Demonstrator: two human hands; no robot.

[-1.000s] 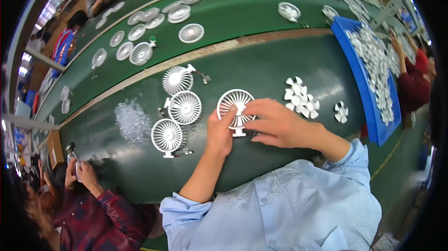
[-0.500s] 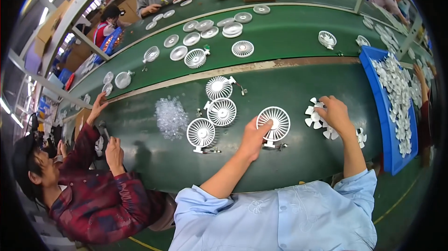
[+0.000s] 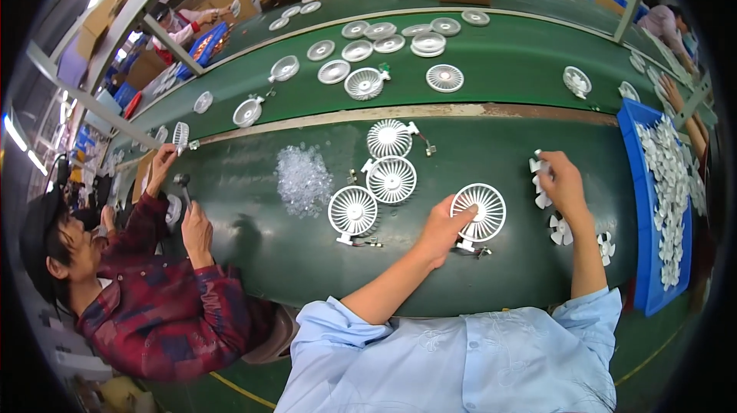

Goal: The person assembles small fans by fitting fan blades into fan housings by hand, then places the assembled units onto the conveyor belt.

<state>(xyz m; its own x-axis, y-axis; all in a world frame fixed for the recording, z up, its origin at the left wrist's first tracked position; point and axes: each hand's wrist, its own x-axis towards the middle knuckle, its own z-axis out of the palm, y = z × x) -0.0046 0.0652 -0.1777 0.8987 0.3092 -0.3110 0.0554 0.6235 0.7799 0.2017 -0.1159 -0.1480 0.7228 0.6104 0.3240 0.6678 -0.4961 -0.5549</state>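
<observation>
My left hand [image 3: 447, 230] is closed round a round white fan cage [image 3: 479, 212], its thumb lying over the slatted front. A short stem and a small wire connector [image 3: 482, 252] hang from the cage's lower edge. On the right, my right hand [image 3: 564, 183] has its fingers closed on a white fan blade [image 3: 539, 192], which is tilted and partly hidden by the fingers. Two more fan blades, one [image 3: 560, 230] and another [image 3: 606, 247], lie near my right wrist. Left of my left hand, three fan cages with wires, the nearest a white cage [image 3: 353, 211], sit close together.
A pile of small clear plastic pieces [image 3: 303, 180] lies left of the cages. A blue bin [image 3: 651, 298] full of white blades stands at the right edge. Beyond a ledge runs a green belt [image 3: 507, 67] with several fan parts. At left, a co-worker holds a hammer [image 3: 183, 181].
My right hand has closed on a blade, which now stands tilted up. The co-worker at left has lifted a fan cage. The whole view has shifted, moving the scene slightly rightward.
</observation>
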